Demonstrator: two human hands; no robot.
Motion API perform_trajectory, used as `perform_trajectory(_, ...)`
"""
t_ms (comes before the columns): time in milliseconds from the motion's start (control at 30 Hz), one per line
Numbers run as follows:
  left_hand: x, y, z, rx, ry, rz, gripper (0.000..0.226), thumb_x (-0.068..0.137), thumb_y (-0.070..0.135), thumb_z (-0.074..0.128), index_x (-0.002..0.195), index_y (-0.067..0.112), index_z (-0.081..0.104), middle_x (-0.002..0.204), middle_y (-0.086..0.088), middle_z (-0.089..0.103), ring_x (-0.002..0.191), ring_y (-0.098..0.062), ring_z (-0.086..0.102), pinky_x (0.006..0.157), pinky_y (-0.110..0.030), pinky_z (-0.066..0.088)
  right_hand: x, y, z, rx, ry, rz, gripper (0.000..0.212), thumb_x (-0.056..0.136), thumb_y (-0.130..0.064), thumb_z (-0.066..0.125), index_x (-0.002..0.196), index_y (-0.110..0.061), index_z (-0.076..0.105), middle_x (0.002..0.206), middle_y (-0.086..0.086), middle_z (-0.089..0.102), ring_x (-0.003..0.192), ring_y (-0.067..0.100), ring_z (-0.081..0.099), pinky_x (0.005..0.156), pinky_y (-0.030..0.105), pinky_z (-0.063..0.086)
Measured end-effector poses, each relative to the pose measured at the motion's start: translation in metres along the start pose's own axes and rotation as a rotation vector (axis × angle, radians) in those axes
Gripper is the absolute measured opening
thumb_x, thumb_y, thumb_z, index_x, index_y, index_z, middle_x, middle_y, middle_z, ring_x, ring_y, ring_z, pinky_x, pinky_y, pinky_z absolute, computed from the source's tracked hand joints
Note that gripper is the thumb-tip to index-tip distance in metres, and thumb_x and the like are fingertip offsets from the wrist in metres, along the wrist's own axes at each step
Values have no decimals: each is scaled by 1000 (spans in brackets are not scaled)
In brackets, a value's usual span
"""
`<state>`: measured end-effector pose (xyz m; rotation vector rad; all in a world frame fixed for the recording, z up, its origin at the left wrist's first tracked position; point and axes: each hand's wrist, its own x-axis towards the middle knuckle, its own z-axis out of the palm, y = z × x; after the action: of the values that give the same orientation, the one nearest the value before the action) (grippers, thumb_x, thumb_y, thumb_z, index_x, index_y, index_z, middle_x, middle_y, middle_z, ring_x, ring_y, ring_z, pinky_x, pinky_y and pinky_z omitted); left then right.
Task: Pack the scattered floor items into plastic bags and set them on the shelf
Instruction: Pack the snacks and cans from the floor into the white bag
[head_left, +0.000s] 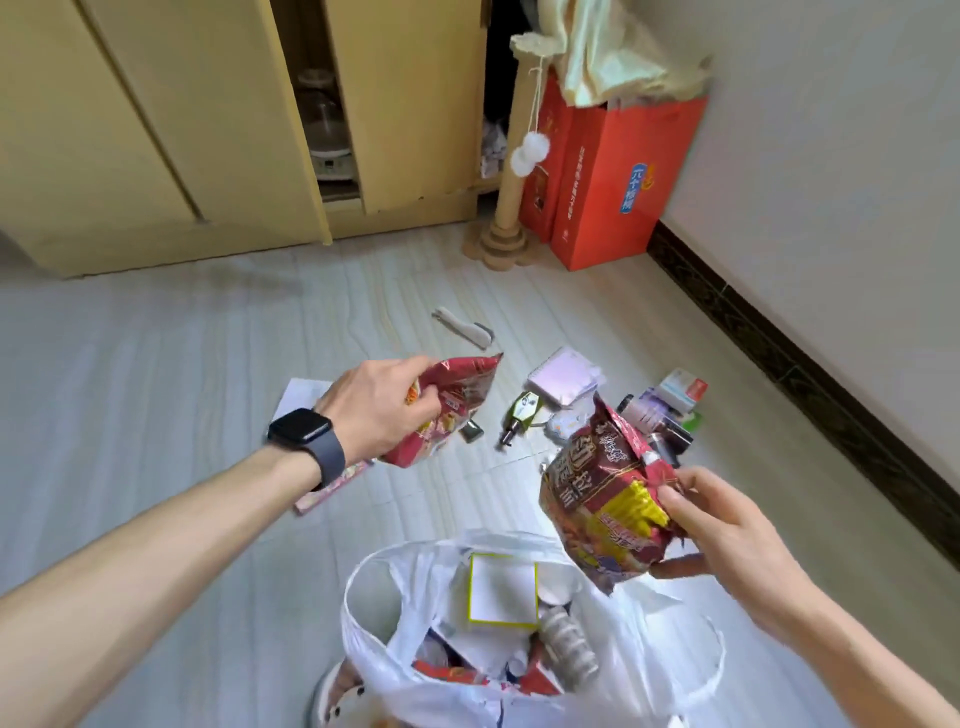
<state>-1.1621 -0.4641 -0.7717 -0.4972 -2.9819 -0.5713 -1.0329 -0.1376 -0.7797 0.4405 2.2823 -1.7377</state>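
My left hand (376, 402), with a dark watch on the wrist, grips a red snack packet (457, 400) above the floor. My right hand (727, 525) holds a second, larger red noodle packet (602, 499) just above the open white plastic bag (374, 623) at the bottom centre. Inside the bag lie a white box with a green edge (503, 592), a grey ribbed roll (569, 647) and red packaging. Loose items remain on the tiles: a small dark bottle (519, 415), a pale purple pack (563, 376), and a pile of small boxes (670, 410).
A white folded tool (465, 330) lies further out on the floor. A paper sheet (304, 397) and a pink flat item (332, 486) lie under my left arm. Yellow cabinets (182, 130), a cardboard scratching post (511, 156) and red boxes (618, 182) stand at the back. A wall runs along the right.
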Motion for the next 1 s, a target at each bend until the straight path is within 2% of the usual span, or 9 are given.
perform_trajectory(67, -23, 30, -2, 15, -38, 100, 43, 82, 45, 37, 114, 30, 61, 93, 0, 70, 87, -30, 64, 67, -33, 48, -28, 14, -5, -65, -47, 20, 16, 99, -18, 56, 97, -3, 57, 92, 25, 61, 70, 18, 65, 60, 45, 61)
perform_trajectory(233, -48, 74, 0, 173, -160, 270, 42, 85, 45, 32, 117, 29, 55, 97, 3, 67, 86, -29, 62, 68, -39, 52, -50, 58, 2, -508, -273, -155, 10, 100, -29, 54, 90, -29, 51, 83, -7, 64, 76, 19, 61, 74, 48, 54)
perform_trajectory(467, -51, 98, -1, 234, -216, 289, 46, 82, 46, 27, 115, 26, 52, 95, 1, 65, 84, -31, 60, 68, -40, 52, -13, 76, 27, -467, -585, -3, 14, 99, -22, 57, 85, -23, 57, 86, -8, 60, 76, 11, 56, 76, 39, 56)
perform_trajectory(533, -53, 96, 1, 239, -212, 289, 43, 83, 45, 28, 115, 27, 52, 96, 2, 66, 84, -30, 61, 68, -40, 52, 1, 82, 40, -488, -541, 6, 6, 96, -27, 62, 92, -23, 62, 97, -3, 64, 79, 13, 60, 77, 39, 58)
perform_trajectory(667, -58, 92, 6, 230, -252, 263, 31, 91, 40, 39, 115, 26, 53, 95, 1, 67, 85, -29, 62, 69, -40, 53, 14, 86, 63, -616, -341, -75, 28, 91, -44, 65, 109, -22, 62, 109, -3, 66, 92, 15, 61, 74, 28, 49)
perform_trajectory(767, -60, 90, 12, 196, -299, 233, 31, 93, 42, 41, 121, 30, 51, 96, 2, 66, 86, -28, 62, 71, -37, 53, 11, 92, 71, -623, -301, -120, 32, 95, -49, 58, 106, -20, 66, 103, -3, 69, 95, 15, 63, 82, 30, 49)
perform_trajectory(867, -59, 90, 21, 165, -311, 219, 34, 94, 44, 43, 126, 35, 50, 98, 1, 66, 89, -27, 63, 69, -32, 48, 5, 101, 62, -406, -231, -44, 32, 93, -56, 55, 97, -26, 68, 96, -11, 71, 90, 6, 65, 85, 32, 53)
perform_trajectory(933, -57, 92, 27, 133, -331, 221, 35, 93, 45, 43, 127, 36, 51, 98, 0, 66, 90, -26, 63, 72, -34, 51, 0, 109, 47, -262, -76, -34, 27, 94, -54, 55, 94, -29, 67, 96, -13, 71, 95, 8, 66, 84, 34, 53)
perform_trajectory(1000, -55, 97, 31, 108, -345, 237, 35, 92, 44, 44, 126, 37, 53, 97, 2, 67, 89, -23, 63, 74, -35, 53, -5, 123, 30, -327, 213, -36, 26, 92, -51, 59, 107, -30, 62, 115, -10, 65, 114, 14, 58, 90, 31, 45)
